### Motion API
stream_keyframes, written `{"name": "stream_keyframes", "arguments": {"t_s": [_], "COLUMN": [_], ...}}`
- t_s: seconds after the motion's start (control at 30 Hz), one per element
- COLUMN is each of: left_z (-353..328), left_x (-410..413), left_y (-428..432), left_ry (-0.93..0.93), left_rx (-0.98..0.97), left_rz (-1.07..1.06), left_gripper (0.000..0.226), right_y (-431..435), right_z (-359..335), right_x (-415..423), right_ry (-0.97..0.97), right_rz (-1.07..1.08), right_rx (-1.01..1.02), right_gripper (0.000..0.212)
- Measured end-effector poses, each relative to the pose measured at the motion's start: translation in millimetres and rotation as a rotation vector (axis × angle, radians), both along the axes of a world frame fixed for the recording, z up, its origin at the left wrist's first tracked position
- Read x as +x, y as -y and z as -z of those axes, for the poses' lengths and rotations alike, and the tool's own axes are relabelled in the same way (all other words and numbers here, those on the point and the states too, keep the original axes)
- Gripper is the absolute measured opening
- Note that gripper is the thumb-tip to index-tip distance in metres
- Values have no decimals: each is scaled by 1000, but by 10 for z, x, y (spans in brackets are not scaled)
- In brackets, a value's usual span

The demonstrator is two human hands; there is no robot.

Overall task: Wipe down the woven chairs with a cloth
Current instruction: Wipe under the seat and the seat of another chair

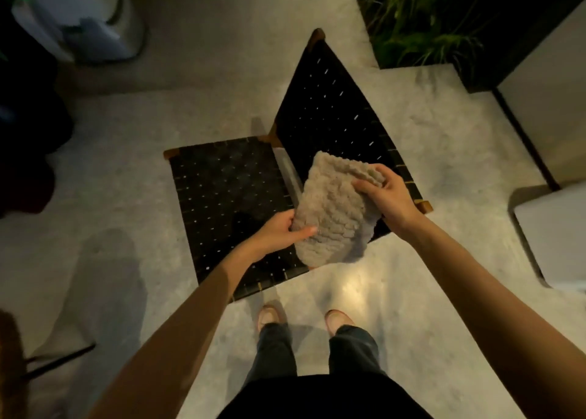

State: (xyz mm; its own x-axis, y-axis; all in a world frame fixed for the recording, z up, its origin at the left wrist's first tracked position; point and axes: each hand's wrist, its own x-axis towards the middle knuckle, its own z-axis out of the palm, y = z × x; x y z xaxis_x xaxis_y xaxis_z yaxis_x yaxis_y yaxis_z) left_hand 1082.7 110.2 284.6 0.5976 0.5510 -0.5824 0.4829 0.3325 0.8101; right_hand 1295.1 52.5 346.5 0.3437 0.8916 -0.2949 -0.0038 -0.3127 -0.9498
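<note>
A black woven chair [222,190] with a wooden frame stands on the pale floor in front of me, its seat at the left and its backrest [329,101] rising to the right. I hold a fluffy beige cloth [333,209] above the seat's right side. My left hand [282,231] grips the cloth's lower left edge. My right hand [387,193] grips its upper right edge, near the backrest's lower corner. The cloth hangs folded between both hands.
A white cylindrical appliance [92,15] stands at the back left. Green plants [425,15] fill a dark planter at the back right. A white box [551,231] sits at the right edge. My feet [304,317] are close to the seat's front.
</note>
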Motion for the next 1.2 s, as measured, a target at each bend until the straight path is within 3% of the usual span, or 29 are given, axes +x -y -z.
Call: {"name": "stream_keyframes", "arguments": {"t_s": [0.1, 0.2, 0.27, 0.33, 0.47, 0.53, 0.63, 0.67, 0.73, 0.83, 0.97, 1.03, 1.2], "left_z": [-50, -107, -122, -114, -53, 22, 124, 154, 221, 296, 417, 488, 715], "left_x": [-108, -148, -147, -136, -104, -89, 2, 64, 236, 567, 1210, 1554, 2232], "left_y": [-115, -179, -200, -203, -230, -285, -358, -371, -399, -494, -691, -721, -577], "left_ry": [54, 144, 224, 282, 144, 48, 69, 51, 7, -26, -91, -93, 39], "left_rx": [-30, -125, -228, -305, -151, -41, 2, 81, 303, 558, 744, 750, 513], "left_rz": [18, -23, -60, -67, 2, 60, 275, 369, 477, 447, 324, 268, 12], "left_gripper": [32, 32, 31, 30, 40, 66, 102, 99, 72, 39, 33, 32, 36], "right_y": [72, 275, 432, 549, 689, 745, 789, 781, 738, 624, 458, 389, 297], "right_z": [153, 324, 443, 561, 714, 731, 769, 801, 878, 983, 1110, 1152, 1297], "right_x": [-65, -229, -390, -570, -747, -710, -563, -510, -401, -202, 229, 430, 825], "right_ry": [-119, -427, -444, -487, -309, -178, 174, 304, 475, 695, 980, 1021, 967], "right_rz": [242, 168, 98, 94, 254, 254, 96, 56, 60, 156, 341, 419, 530], "right_rx": [-112, -219, -259, -247, -158, -90, -90, -136, -215, -253, -329, -342, -356], "right_gripper": [34, 85, 112, 124, 102, 85, 61, 55, 42, 26, 24, 23, 23]}}
